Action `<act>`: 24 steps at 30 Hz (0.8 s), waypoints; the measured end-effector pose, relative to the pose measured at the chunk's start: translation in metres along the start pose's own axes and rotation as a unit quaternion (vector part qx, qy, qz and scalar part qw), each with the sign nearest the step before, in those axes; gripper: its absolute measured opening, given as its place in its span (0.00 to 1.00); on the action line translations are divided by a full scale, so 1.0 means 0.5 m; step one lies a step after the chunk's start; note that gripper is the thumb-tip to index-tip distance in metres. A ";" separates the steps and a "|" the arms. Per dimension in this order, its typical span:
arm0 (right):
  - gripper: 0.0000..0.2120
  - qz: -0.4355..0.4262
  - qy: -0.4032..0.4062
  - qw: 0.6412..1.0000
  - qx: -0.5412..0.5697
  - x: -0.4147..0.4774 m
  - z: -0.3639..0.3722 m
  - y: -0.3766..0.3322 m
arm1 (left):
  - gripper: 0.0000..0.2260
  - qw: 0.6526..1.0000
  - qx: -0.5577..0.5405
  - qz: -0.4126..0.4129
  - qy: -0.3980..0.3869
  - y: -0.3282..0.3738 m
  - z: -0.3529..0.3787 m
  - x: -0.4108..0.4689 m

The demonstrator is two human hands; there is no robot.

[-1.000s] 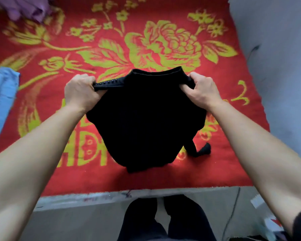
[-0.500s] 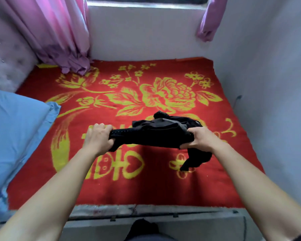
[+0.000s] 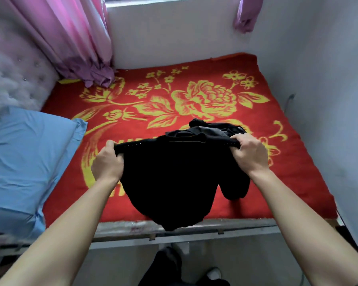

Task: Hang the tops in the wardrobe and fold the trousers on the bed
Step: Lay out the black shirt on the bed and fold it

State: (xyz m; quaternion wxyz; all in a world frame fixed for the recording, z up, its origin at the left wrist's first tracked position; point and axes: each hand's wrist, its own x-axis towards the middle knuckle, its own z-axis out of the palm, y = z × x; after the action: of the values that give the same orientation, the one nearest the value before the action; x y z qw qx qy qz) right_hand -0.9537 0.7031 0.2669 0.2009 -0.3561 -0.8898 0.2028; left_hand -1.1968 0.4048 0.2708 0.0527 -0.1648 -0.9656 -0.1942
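Observation:
Black trousers [image 3: 170,182] hang in the air over the near part of the bed, held by the waistband. My left hand [image 3: 108,162] grips the waistband's left end and my right hand [image 3: 249,154] grips its right end. The cloth drops down past the bed's near edge, with one part dangling at the right. Just behind the waistband a small heap of dark clothing [image 3: 213,129] lies on the red blanket [image 3: 132,120] with yellow flowers.
A blue pillow [image 3: 25,157] lies at the left of the bed. Pink curtains [image 3: 70,38] hang at the far left corner against a padded headboard [image 3: 10,75]. Grey walls close in the bed behind and on the right. My legs and feet stand below the bed frame [image 3: 184,230].
The trousers were bunched low over the blanket half a second ago; now both hands have lifted them and the cloth hangs spread open. The head view has shifted slightly.

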 end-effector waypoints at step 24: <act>0.19 -0.076 0.073 0.985 -0.133 0.253 0.243 -0.200 | 0.07 0.975 0.036 0.176 0.134 -0.229 0.089 0.429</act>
State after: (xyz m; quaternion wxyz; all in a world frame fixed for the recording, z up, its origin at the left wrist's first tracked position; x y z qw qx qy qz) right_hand -1.1542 0.7007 0.2428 0.2312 -0.3246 -0.9163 0.0399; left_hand -1.4390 0.3865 0.2246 0.2207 -0.3030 -0.9118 -0.1674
